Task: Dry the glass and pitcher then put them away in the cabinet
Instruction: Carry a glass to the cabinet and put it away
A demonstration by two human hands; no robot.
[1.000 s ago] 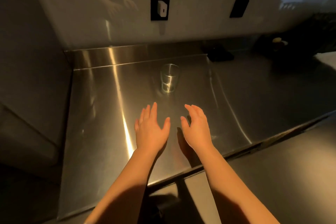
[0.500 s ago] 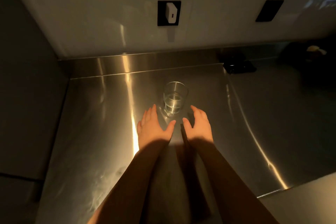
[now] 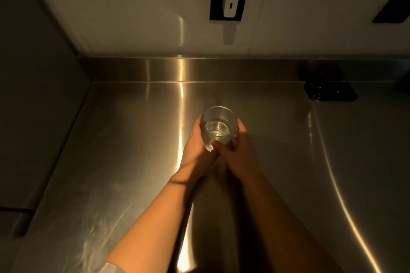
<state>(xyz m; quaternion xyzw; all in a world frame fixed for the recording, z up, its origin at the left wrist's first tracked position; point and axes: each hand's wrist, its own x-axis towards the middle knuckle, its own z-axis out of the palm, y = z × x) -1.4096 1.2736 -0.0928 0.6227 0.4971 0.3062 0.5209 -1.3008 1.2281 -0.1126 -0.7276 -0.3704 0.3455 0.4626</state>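
A clear drinking glass (image 3: 218,125) stands upright near the middle of the steel counter (image 3: 124,139). My left hand (image 3: 195,146) wraps its left side, and my right hand (image 3: 238,150) wraps its right side, the thumb lying across the near wall. Both hands hold the glass together. I cannot tell whether it has left the counter. No pitcher, cloth or cabinet shows in this view.
A steel upstand (image 3: 199,70) and a white wall with a black socket holding a white plug (image 3: 229,0) close the back. A dark panel (image 3: 33,73) bounds the left. A small black object (image 3: 330,94) lies at the back right.
Both hands have reached forward from in front of the glass and closed round it. My view has moved closer over the counter.
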